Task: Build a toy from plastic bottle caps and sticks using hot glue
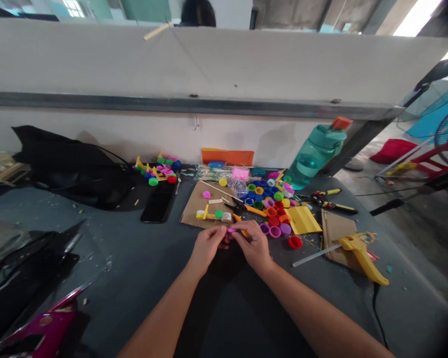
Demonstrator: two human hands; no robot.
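My left hand [208, 244] and my right hand [254, 244] meet just in front of the cardboard sheet [190, 211]. Between their fingertips is a small bright pink piece [231, 230], pinched from both sides; its exact kind is too small to make out. Beyond the hands, a yellow piece with green and white round parts [209, 215] lies on the cardboard, near a loose pink piece [206, 194]. Orange-handled pliers [255, 211] rest by the right hand. Many colourful bottle caps [275, 231] spread to the right of it, with one red cap [294, 242] nearest me.
A yellow glue gun [364, 256] with a cord lies at the right, near yellow-handled pliers [338, 206] and yellow paper [303, 220]. A teal bottle [312, 156] leans against the wall. At left are a phone [159, 203], coloured assembled pieces [160, 169] and a black bag [70, 171].
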